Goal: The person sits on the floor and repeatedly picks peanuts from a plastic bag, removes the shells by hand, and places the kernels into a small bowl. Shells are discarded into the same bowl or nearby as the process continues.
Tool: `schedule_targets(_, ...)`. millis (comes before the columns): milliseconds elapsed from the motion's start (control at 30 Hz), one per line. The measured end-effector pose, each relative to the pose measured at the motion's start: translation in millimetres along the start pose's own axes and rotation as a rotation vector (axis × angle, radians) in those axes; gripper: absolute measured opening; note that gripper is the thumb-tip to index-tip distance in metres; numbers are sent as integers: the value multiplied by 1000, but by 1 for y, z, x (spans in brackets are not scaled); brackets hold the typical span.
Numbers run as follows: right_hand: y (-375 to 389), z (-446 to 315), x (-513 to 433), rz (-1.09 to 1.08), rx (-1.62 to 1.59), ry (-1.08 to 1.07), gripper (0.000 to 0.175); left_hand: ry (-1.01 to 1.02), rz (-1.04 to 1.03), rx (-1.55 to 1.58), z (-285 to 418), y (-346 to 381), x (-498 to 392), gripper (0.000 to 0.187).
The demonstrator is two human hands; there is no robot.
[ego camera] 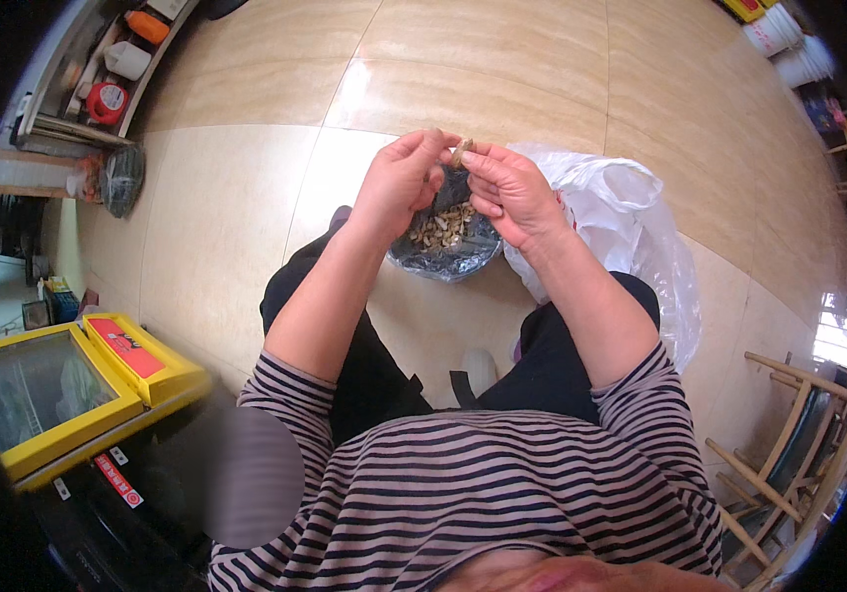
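Observation:
Between the fingertips of my right hand (506, 185) is a small brownish piece (461, 153), perhaps a mushroom. My left hand (410, 177) is raised beside it, thumb and forefinger pinched close to the piece; whether they grip any of it cannot be told. Below both hands stands a round container lined with a black plastic bag (447, 265), holding many small brown and pale pieces (442, 228). A large white translucent plastic bag (634, 222) lies on the floor to the right, partly behind my right forearm.
A yellow-framed chest freezer (149, 392) stands at the lower left. Shelves with bottles (127, 61) are at the upper left, a dark bag (124, 181) beneath them. Wooden chair frames (786, 444) are at the lower right, stacked white buckets (775, 33) at the upper right.

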State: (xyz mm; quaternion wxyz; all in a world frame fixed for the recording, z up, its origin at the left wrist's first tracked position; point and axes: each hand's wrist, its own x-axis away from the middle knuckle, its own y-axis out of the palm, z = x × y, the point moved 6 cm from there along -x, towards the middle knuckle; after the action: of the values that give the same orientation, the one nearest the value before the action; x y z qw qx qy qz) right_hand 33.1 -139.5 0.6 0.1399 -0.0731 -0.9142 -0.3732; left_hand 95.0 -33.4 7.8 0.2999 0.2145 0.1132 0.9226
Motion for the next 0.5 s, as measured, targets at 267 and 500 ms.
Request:
schedule_targets(267,2,-17,12,319,915,-523,19,36,101,-209,-1,0,2,22)
schedule_targets(500,-2,-19,7,248,840,-516,28,73,89,-153,2,-1,2,19)
